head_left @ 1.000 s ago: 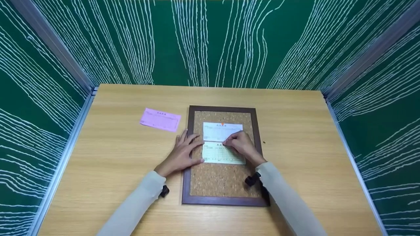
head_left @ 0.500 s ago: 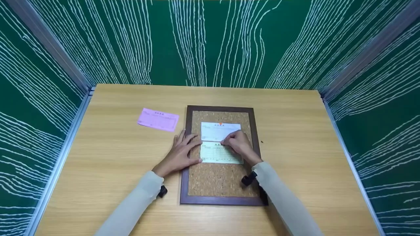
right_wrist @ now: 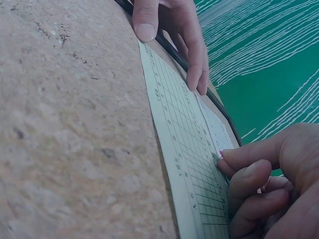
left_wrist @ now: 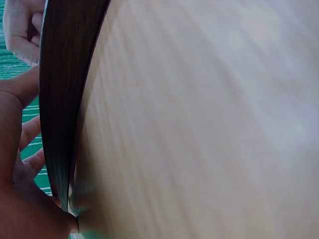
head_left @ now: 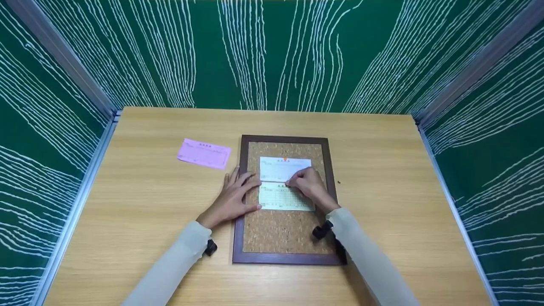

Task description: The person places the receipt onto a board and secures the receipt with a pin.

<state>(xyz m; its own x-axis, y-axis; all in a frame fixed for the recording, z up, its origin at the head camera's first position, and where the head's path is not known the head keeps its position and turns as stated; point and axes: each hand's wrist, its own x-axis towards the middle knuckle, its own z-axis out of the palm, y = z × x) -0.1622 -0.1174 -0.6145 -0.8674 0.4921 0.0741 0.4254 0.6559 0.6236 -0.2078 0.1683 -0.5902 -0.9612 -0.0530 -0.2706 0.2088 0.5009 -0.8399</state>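
Observation:
A pale green printed slip (head_left: 276, 199) lies on the framed cork board (head_left: 280, 238), just below a white slip (head_left: 276, 170). An orange push pin (head_left: 285, 159) sits at the white slip's top edge. Between thumb and forefinger my right hand (head_left: 309, 185) pinches a small pink push pin (right_wrist: 221, 153), its metal point at the green slip's top edge. My left hand (head_left: 233, 195) lies spread over the board's left frame, thumb and fingertips at the green slip's left corners. In the left wrist view the dark frame (left_wrist: 65, 99) hides part of both hands.
A pink printed slip (head_left: 204, 154) lies on the wooden table (head_left: 161, 221) left of the board. A tiny dark speck (head_left: 339, 182) lies right of the frame. Green walls (head_left: 170, 55) with white lines enclose the table at the back and sides.
The head view has shifted slightly, so everything sits a little further left and up. Both hands keep their places on the board, the right at the green slip's top edge.

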